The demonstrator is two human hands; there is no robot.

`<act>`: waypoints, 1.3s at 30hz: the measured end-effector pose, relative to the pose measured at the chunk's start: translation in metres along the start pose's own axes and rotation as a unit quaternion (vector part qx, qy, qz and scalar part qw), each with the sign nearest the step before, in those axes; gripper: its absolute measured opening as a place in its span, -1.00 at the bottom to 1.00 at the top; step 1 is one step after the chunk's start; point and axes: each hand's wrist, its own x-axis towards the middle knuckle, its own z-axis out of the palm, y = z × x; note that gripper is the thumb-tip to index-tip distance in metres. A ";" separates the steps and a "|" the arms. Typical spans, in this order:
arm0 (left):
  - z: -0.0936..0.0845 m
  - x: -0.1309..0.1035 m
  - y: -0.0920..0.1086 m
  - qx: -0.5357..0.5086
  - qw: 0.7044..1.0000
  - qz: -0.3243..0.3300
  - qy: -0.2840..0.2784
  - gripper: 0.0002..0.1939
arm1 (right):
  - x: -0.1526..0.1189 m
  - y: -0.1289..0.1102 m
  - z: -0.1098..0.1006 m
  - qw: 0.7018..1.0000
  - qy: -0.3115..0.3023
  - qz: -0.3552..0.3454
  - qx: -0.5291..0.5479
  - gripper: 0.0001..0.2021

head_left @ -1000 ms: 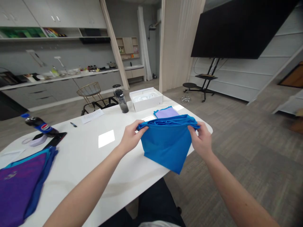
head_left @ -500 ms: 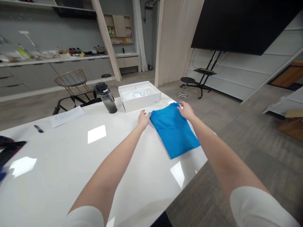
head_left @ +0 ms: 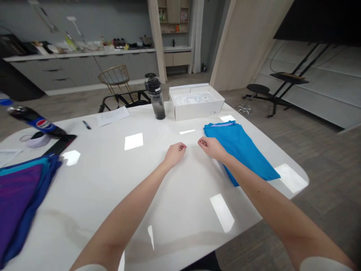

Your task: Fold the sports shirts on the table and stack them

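Observation:
A blue folded T-shirt (head_left: 245, 150) lies flat on the white table (head_left: 93, 210), its collar toward the far side. Just left of the shirt, my right hand (head_left: 212, 147) hovers with its fingers curled in and nothing in them; its forearm crosses over the shirt's near part. Across a small gap, my left hand (head_left: 175, 153) is above the bare tabletop, its fingers likewise bent together around nothing. Neither hand grips the shirt. At the left edge, a stack of purple and blue folded garments (head_left: 22, 195) is partly cut off by the frame.
An open white box (head_left: 197, 109) with plastic-wrapped contents stands behind the hands, beside a dark water bottle (head_left: 156, 99). A paper sheet (head_left: 113, 116), a pen (head_left: 87, 125) and a tilted-looking Pepsi bottle (head_left: 42, 123) are farther left. A stool (head_left: 258, 89) stands beyond the table.
Both hands have let go of the blue T-shirt and moved left of it, drawing closer together with fingers curled. The view has turned left, bringing the garment stack and Pepsi bottle into sight.

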 end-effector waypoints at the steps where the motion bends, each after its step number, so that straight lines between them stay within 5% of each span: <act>1: -0.012 -0.014 -0.008 0.020 1.000 -0.001 0.005 -0.77 | 0.002 -0.020 0.012 1.000 -0.018 -0.019 0.014 -0.79; 5: -0.075 -0.078 -0.054 0.115 0.992 -0.016 0.051 -0.76 | 0.005 -0.105 0.074 0.989 -0.084 -0.097 0.076 -0.81; 9: -0.160 -0.148 -0.121 0.203 0.965 -0.081 0.145 -0.74 | 0.007 -0.202 0.142 0.967 -0.154 -0.162 0.124 -0.81; 17: -0.346 -0.284 -0.246 0.345 0.849 -0.213 0.339 -0.70 | 0.024 -0.401 0.252 0.928 -0.191 -0.275 0.163 -0.83; 22: -0.408 -0.324 -0.297 0.345 0.801 -0.330 0.362 -0.67 | 0.023 -0.477 0.291 0.910 -0.211 -0.301 0.190 -0.85; 27: -0.417 -0.335 -0.309 0.320 0.810 -0.348 0.347 -0.80 | 0.006 -0.500 0.298 0.890 -0.239 -0.325 0.212 -0.84; 32: -0.397 -0.342 -0.272 0.322 0.819 -0.263 0.396 -0.83 | -0.001 -0.491 0.287 0.895 -0.221 -0.321 0.216 -0.82; 35: -0.357 -0.341 -0.230 0.271 0.870 -0.153 0.384 -0.84 | 0.008 -0.472 0.270 0.915 -0.149 -0.292 0.235 -0.76; 39: -0.268 -0.333 -0.165 0.138 0.966 0.013 0.220 -0.84 | 0.029 -0.428 0.239 0.941 -0.046 -0.194 0.275 -0.69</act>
